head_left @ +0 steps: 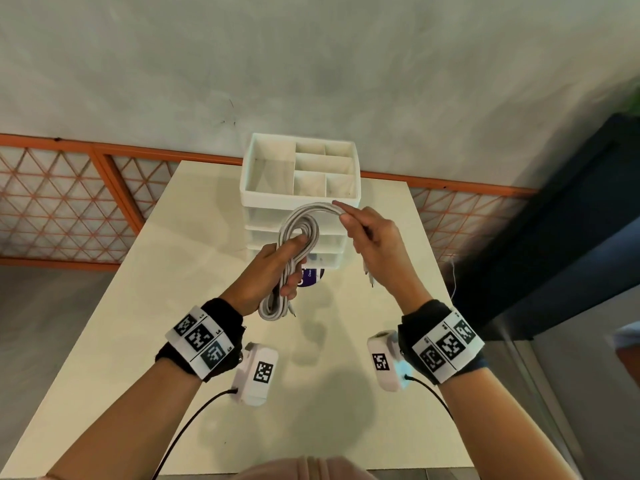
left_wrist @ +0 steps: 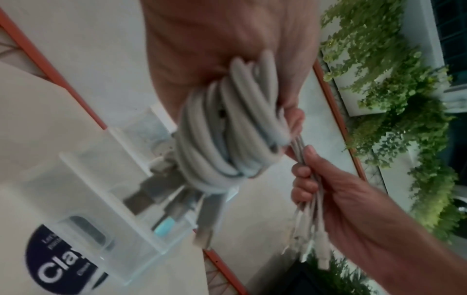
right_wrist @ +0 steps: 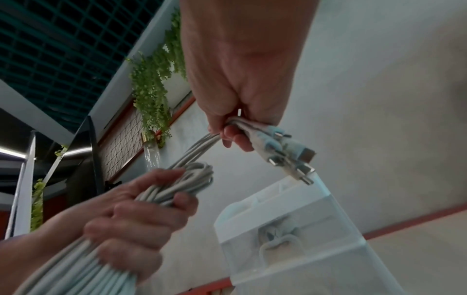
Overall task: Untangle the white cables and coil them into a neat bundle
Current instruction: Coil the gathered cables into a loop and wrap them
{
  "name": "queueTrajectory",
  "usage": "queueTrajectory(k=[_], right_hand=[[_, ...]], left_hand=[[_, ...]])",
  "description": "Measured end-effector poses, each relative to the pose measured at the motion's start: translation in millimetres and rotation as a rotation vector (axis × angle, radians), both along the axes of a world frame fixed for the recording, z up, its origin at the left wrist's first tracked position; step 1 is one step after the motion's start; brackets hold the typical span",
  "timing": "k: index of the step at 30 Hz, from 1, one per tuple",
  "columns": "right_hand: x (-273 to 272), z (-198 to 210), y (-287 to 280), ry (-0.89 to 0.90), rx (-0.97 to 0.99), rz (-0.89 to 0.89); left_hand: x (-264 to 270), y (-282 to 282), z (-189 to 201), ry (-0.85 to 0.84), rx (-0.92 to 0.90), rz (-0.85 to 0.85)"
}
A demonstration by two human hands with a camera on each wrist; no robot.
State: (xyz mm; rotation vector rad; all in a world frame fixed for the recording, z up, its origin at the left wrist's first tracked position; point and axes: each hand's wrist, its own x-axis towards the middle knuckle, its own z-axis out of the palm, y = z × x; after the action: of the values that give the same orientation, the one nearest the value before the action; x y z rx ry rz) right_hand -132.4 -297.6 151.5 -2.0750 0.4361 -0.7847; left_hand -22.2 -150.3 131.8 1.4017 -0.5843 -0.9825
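Several white cables [head_left: 304,233] are looped into a coil held above the table. My left hand [head_left: 277,271] grips the coil's middle, fingers curled round the strands; the lower loops [head_left: 273,308] hang below it. In the left wrist view the coil [left_wrist: 227,135] fills the centre, with plugs [left_wrist: 161,191] dangling from it. My right hand [head_left: 370,244] pinches the free strands at the coil's upper right. The right wrist view shows the right hand [right_wrist: 240,111] holding the cable ends, with their connectors [right_wrist: 285,151] sticking out past the fingers.
A white drawer organiser [head_left: 301,174] with open top compartments stands at the table's far side, right behind the coil. A dark round sticker [head_left: 310,277] lies under my hands. The cream table [head_left: 173,289] ends at an orange mesh fence [head_left: 69,199]. A dark panel [head_left: 554,237] stands to the right.
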Motion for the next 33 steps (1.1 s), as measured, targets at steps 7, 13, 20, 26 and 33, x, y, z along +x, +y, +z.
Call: queueTrajectory(k=[7, 13, 20, 26, 33], right_hand=[[7, -21, 33, 0.105, 0.102, -0.009], [1, -10, 23, 0.283, 0.001, 0.180], [8, -4, 26, 0.157, -0.093, 0.081], [11, 1, 33, 0.121, -0.097, 0.009], [5, 4, 18, 0.322, 0.126, 0.183]], left_hand=[[-13, -11, 3, -0.158, -0.105, 0.057], [-14, -10, 1, -0.238, -0.156, 0.028], [-14, -13, 2, -0.104, -0.218, 0.013], [-14, -11, 6, -0.067, -0.180, -0.063], [0, -2, 9, -0.193, -0.016, -0.335]])
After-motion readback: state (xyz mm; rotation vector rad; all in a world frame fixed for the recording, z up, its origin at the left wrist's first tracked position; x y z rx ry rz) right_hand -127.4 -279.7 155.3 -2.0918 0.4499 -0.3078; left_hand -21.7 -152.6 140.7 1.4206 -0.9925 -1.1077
